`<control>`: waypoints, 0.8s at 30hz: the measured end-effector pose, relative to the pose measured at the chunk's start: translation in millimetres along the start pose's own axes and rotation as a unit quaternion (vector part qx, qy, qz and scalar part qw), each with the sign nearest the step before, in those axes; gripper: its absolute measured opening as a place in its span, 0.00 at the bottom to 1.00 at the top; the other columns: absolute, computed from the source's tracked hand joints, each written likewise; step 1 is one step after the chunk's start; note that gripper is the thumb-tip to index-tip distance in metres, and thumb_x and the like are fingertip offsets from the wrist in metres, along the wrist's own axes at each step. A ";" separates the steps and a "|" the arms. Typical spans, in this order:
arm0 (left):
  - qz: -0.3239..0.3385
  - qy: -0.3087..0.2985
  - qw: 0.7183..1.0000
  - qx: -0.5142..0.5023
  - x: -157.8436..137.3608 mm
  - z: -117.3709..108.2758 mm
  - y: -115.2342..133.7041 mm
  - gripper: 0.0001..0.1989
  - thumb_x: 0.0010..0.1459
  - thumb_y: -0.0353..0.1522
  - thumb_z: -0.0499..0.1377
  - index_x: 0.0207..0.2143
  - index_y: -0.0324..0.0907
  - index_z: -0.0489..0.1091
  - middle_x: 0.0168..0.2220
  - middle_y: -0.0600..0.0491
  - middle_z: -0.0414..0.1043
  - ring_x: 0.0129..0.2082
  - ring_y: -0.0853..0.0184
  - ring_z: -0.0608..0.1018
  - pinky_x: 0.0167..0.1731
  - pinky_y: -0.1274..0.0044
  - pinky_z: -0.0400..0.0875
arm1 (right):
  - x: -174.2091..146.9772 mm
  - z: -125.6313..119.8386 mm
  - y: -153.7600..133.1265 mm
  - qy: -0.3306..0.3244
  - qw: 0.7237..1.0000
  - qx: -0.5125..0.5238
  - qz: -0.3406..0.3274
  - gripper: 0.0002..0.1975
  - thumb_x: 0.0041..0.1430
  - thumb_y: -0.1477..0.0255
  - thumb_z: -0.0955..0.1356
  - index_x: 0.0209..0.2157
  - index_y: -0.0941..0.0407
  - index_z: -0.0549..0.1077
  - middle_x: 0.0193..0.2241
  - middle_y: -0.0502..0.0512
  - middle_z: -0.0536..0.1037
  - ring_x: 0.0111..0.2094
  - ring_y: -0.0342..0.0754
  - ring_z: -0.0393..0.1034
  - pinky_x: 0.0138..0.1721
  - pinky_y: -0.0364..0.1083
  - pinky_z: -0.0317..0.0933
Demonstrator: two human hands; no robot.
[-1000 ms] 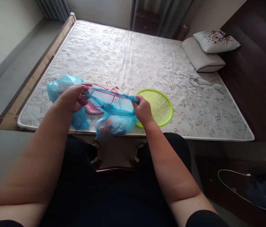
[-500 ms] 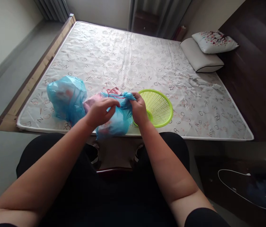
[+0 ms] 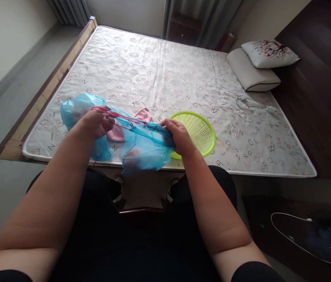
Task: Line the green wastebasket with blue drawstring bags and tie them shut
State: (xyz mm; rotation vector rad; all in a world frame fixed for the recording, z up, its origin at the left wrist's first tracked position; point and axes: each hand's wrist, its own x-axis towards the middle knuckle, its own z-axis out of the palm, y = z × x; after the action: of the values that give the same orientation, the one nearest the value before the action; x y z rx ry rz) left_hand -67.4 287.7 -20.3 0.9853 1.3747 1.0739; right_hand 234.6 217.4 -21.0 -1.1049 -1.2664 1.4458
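A translucent blue plastic bag (image 3: 146, 150) with red drawstrings is stretched between my two hands. My left hand (image 3: 96, 122) is closed on the red drawstring (image 3: 121, 114) and pulls it out to the left. My right hand (image 3: 178, 135) grips the bag's gathered top on the other side. Something pinkish shows dimly inside, too blurred to name. Another filled blue bag (image 3: 78, 103) rests behind and left of my left hand. Pink cloth (image 3: 144, 114) lies on the mattress behind the stretched bag, partly covered by it.
A lime-green plastic basket (image 3: 202, 135) lies tipped beside my right hand. The letter-patterned mattress (image 3: 165, 74) spans the wooden bed frame. Two pillows (image 3: 253, 70) sit at the far right. A white cable (image 3: 285, 231) trails over a dark surface at lower right.
My left hand has moved left, drawing the red drawstring out long and stretching the bag's mouth. My right hand keeps its grip and has shifted slightly right.
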 end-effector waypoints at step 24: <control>0.290 0.108 0.877 0.368 -31.9 -7.2 6.4 0.18 0.64 0.34 0.66 0.56 0.45 0.79 0.54 0.48 0.81 0.55 0.56 0.82 0.63 0.61 0.73 | 20.6 -8.8 17.3 0.306 0.936 -0.133 -0.115 0.06 0.73 0.66 0.62 0.42 0.51 0.69 0.37 0.52 0.76 0.39 0.46 0.74 0.44 0.47 0.69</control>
State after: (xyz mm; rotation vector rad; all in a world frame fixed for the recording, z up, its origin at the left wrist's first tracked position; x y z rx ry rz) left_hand -72.2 257.9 -6.0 1.9822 1.7779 1.1185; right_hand 237.9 237.9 -40.3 -1.3941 -1.0996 0.6789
